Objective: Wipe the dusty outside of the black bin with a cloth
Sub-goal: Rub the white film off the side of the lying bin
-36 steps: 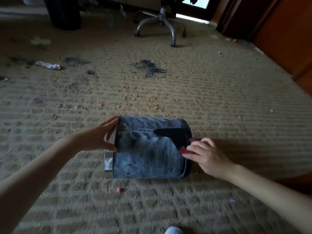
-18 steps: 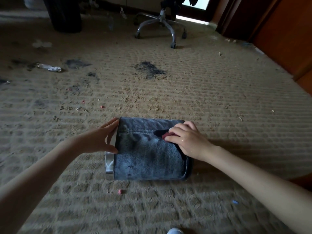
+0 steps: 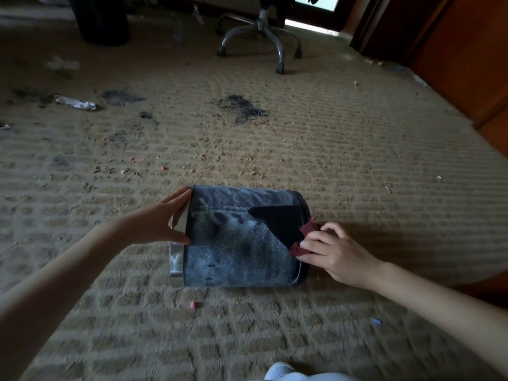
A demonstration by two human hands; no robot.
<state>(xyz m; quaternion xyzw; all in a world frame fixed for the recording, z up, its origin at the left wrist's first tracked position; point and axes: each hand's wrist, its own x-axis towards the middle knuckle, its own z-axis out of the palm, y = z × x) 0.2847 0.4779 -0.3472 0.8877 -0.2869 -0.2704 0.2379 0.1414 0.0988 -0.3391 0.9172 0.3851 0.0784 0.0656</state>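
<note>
The carpet (image 3: 330, 166) takes up nearly the whole room, ribbed, gritty and stained dark in patches, with a chair (image 3: 261, 37) on casters standing well back by the doorway. Close in front of the person the bin (image 3: 239, 254) lies on its side on the carpet, its metal rim to the left and its base to the right, most likely tipped over so the curved wall faces up where a cloth can reach it. That wall is grey with dust except for one clean black wedge running in from the base end. The left hand (image 3: 162, 224) is spread wide open, fingers and thumb braced against the rim end, gripping nothing, seemingly there to stop the bin rolling under the wiping. The right hand (image 3: 332, 254) is curled with its fingertips pinching a bunched dark red cloth (image 3: 305, 237) against the base end of the wall. Half a second ago that hand was further in, up on the wall near the tip of the clean wedge; it has since drawn back toward the base, and the wedge looks broader along its lower edge. The bin and the bracing hand have not shifted. Most of the dust remains.
</note>
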